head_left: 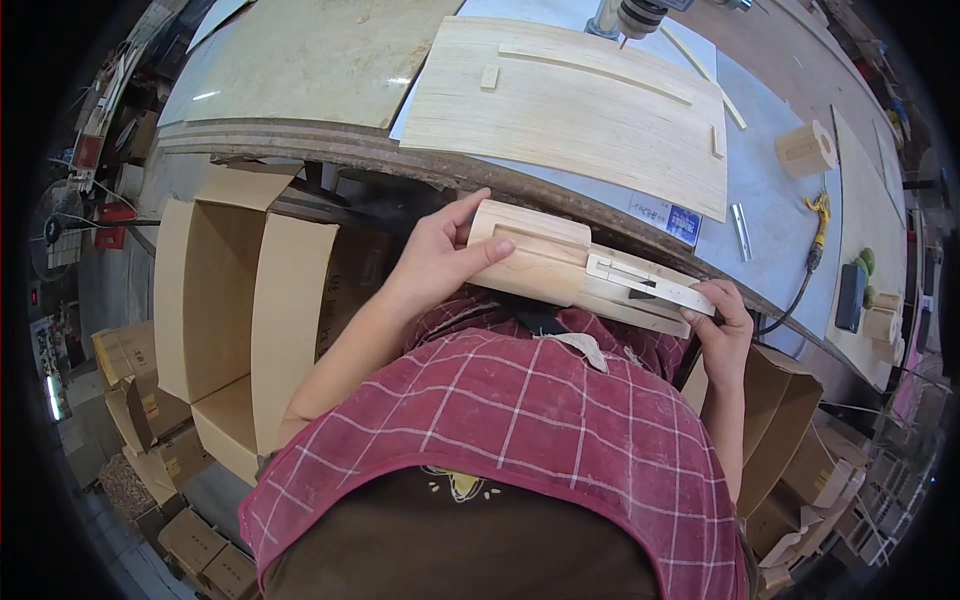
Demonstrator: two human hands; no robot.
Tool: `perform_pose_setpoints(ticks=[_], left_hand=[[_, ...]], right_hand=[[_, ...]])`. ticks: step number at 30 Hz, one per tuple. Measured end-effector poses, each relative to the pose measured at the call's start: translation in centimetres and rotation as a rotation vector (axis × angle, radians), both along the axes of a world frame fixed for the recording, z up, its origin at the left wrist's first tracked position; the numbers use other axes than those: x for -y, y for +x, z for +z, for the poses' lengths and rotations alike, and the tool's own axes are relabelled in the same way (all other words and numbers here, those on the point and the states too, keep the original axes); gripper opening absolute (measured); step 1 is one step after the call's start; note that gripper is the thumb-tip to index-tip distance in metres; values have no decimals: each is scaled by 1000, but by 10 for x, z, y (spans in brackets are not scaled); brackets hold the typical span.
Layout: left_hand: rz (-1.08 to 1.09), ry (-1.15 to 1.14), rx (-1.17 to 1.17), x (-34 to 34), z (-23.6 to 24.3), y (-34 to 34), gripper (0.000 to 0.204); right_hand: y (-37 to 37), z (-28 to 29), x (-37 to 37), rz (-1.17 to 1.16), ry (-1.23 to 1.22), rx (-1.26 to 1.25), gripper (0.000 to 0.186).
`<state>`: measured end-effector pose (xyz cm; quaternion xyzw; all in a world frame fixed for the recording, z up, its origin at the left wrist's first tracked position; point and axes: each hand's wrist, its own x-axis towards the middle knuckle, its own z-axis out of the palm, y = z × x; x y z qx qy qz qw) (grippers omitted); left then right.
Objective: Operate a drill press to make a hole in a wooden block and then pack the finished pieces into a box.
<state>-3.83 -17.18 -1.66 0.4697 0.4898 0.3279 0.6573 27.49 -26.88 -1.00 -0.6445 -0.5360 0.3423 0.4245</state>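
Note:
Across my lap, at the bench's near edge, lies a pale wooden cylinder (540, 272) with a long groove in its upper side. My left hand (432, 262) is closed round its left end, thumb on top beside the groove. From the cylinder's right end sticks out a narrower wooden insert (630, 312). A thin, light slotted strip (650, 284) lies along the top of this insert, with a small dark gap near its middle. My right hand (728, 328) pinches the right end of the insert and strip between thumb and fingers.
On the bench ahead are a wooden board (560, 110) with thin strips on it, a drill chuck (640, 18) above, a hollow wooden cylinder (803, 150), a metal piece (740, 232) and a yellow-and-black cabled tool (818, 235). Cardboard boxes (225, 320) stand left and right (775, 410).

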Motion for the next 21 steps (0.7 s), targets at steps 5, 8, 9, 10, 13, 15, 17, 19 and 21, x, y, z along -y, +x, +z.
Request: perform_pose_setpoints(ticks=[5, 8, 9, 10, 13, 15, 17, 19, 21], left_hand=[[-80, -6, 1, -6, 3, -10, 75], [-135, 144, -106, -1, 8, -7, 78], [-136, 143, -106, -2, 7, -8, 78], [-122, 88, -19, -4, 5, -9, 78], [-196, -154, 343, 3, 5, 0, 80], [-289, -128, 249, 7, -2, 7, 87], [-274, -45, 171, 12, -2, 16, 90], [-242, -17, 184, 14, -5, 19, 91], [-211, 8, 197, 14, -5, 20, 91]], right_hand=[[-1, 7, -7, 38, -4, 20, 29], [-5, 6, -9, 47, -17, 40, 28], [-7, 6, -10, 47, -7, 69, 28], [-11, 5, -10, 47, -9, 68, 28], [-27, 1, -14, 41, 12, 45, 27], [-35, -6, -18, 49, 84, 17, 27], [-38, -6, -19, 49, 71, 56, 27], [-40, -6, -21, 71, 164, 168, 26], [-41, -4, -25, 91, 185, 199, 27]])
